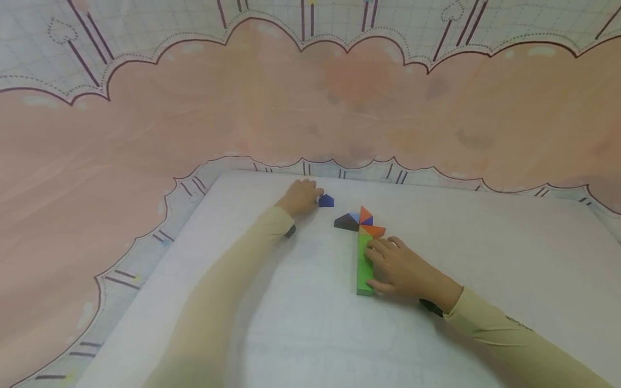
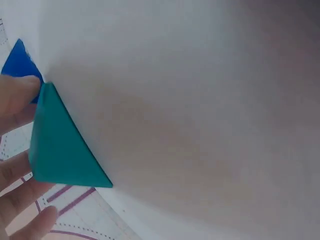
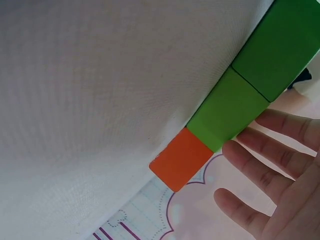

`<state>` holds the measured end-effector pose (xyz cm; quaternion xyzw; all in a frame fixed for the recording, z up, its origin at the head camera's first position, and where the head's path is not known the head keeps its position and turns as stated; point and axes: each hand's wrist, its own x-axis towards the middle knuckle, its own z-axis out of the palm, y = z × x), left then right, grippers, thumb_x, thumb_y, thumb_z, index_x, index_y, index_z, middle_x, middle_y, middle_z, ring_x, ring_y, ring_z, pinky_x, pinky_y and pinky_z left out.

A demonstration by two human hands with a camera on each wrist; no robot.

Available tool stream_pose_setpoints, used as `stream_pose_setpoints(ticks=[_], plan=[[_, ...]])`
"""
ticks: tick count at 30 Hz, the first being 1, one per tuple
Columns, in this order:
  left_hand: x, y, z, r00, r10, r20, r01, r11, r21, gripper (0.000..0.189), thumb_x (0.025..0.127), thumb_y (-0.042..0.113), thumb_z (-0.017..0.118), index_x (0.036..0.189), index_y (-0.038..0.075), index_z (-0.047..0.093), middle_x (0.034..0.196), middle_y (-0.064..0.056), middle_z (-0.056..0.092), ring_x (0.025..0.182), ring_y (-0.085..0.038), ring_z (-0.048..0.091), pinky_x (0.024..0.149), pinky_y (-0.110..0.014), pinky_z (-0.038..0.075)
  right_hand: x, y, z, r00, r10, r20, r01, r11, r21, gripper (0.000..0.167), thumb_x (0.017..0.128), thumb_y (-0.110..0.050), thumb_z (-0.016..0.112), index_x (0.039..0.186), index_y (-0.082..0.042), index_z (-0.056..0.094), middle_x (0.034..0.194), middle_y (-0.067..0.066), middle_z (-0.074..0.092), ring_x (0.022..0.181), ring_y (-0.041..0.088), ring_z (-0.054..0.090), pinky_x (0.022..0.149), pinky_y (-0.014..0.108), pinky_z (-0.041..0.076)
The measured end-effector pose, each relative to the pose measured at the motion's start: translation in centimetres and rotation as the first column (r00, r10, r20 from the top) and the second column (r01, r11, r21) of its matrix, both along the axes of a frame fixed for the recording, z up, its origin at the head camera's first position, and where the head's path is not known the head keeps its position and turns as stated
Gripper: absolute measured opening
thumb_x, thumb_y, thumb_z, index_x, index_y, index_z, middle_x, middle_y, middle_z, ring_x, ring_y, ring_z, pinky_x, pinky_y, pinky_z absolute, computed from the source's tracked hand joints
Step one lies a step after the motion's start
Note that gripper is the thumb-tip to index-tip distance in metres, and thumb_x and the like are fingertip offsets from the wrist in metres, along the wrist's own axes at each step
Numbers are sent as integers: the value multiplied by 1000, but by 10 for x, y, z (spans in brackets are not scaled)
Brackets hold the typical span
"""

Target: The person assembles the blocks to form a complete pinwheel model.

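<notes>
My left hand is at the far left of the white table, fingers curled over a teal triangular block that the head view hides. Its thumb overlaps a blue block just beyond. To the right lies a pinwheel shape of triangular blocks: black, light blue, dark blue and orange. A green column of blocks runs from it toward me. Beside the column's right side, my right hand has its fingers spread, fingertips at the green. In the right wrist view those fingers are fairly straight by the light green block.
The white tabletop extends around the blocks. Past its far and left edges hangs a pinkish curtain-like cloth with scalloped outlines. Dark wrist devices show under both sleeves.
</notes>
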<state>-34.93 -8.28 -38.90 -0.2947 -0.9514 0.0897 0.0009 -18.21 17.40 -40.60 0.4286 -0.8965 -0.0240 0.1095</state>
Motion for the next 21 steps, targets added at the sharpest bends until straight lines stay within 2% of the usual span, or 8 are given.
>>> stream_pose_setpoints(ticks=[9, 14, 21], plan=[[3, -9, 1, 999, -8, 50, 6, 1000, 28, 35, 92, 21, 57, 126, 14, 59, 117, -11, 61, 109, -27, 56, 98, -41, 44, 1, 0, 0, 1000, -8, 14, 8, 1000, -14, 56, 85, -49, 59, 118, -5, 55, 120, 11, 57, 112, 27, 54, 97, 48, 44], [3, -12, 0, 997, -13, 81, 10, 999, 45, 34, 92, 19, 57, 126, 15, 59, 117, -10, 61, 110, -27, 55, 101, -42, 42, 0, 0, -1, 1000, 15, -14, -15, 999, -32, 55, 83, -47, 62, 117, -4, 55, 118, 11, 57, 110, 27, 55, 95, 48, 45], [-1, -9, -1, 999, -1, 39, 0, 999, 35, 36, 91, 23, 57, 125, 12, 57, 116, -10, 61, 107, -27, 57, 97, -41, 44, 0, 0, 0, 1000, 10, -15, -10, 1000, -23, 55, 84, -47, 61, 116, -4, 55, 117, 12, 57, 109, 28, 55, 95, 48, 45]])
